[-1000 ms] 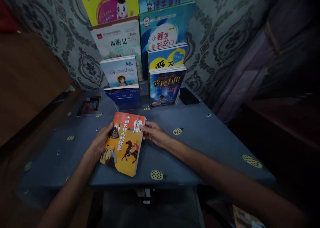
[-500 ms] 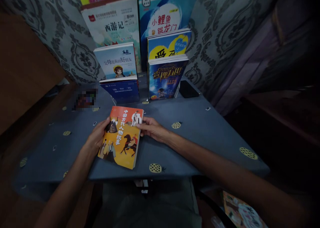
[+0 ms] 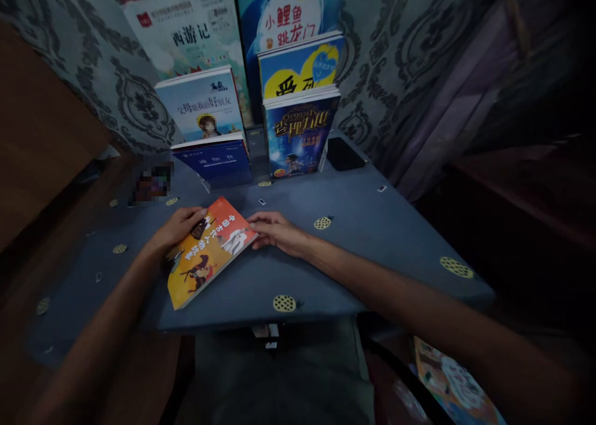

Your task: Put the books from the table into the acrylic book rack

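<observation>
An orange and yellow paperback book (image 3: 205,242) with Chinese lettering and painted figures lies tilted clockwise near the front of the table. My left hand (image 3: 179,227) grips its left edge, thumb over the cover and the other fingers hidden beneath. At the upper right corner, my right hand (image 3: 279,232) pinches the book between thumb and fingers. Behind it stand two rows of upright books; nearest are a dark blue book (image 3: 216,164) on the left and a blue story book (image 3: 302,136) on the right.
A dark blue cloth with pineapple prints covers the table (image 3: 354,263). A black flat phone-like object (image 3: 345,154) lies by the right book row, and a blurred-out item (image 3: 151,182) lies at left. Low at right is another colourful book (image 3: 459,381). Patterned curtain hangs behind.
The book has turned clockwise, its top now leaning right and its bottom shifted left. My left hand has slid up along its edge. The view has moved slightly.
</observation>
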{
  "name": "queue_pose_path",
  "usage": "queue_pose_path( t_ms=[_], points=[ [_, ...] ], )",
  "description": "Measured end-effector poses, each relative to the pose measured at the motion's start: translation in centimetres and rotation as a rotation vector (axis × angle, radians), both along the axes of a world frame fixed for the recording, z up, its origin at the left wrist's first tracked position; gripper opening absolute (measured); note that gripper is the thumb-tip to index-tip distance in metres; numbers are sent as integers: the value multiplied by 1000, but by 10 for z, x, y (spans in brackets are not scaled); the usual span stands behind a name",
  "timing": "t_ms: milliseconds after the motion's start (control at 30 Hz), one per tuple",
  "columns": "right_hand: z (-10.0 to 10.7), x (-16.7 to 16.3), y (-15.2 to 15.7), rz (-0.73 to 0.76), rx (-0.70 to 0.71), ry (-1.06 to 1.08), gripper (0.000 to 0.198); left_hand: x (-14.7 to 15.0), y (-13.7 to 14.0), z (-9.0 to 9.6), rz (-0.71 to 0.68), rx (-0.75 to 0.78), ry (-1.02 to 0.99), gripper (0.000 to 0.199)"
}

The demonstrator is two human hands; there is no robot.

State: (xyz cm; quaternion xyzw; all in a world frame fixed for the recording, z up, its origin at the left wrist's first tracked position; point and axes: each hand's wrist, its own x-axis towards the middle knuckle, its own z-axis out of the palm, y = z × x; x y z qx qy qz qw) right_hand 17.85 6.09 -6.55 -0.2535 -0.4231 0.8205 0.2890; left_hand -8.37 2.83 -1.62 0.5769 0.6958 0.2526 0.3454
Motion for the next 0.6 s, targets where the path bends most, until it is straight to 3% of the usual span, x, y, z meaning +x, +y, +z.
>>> queue_pose_path(
  t_ms=[100,167,333,433,500,600],
  points=[
    [-4,-1,2,-24,2,-19,17,15,-7,4,-65,246,493,38],
    [-5,-1,2,-29,8,-27,15,37,-22,6,-103,357,712,41],
    [-6,-3,3,-59,123,-93,12,92,-64,-3,-293,412,761,43],
    [-3,0,4,-57,314,-231,10,105,-75,-17,-270,420,841,43],
    [3,6,5,-79,536,-380,12,107,-76,-24,-243,410,861,41],
    [14,17,9,-240,883,-611,18,106,-76,-29,-231,392,861,39]
  ],
)
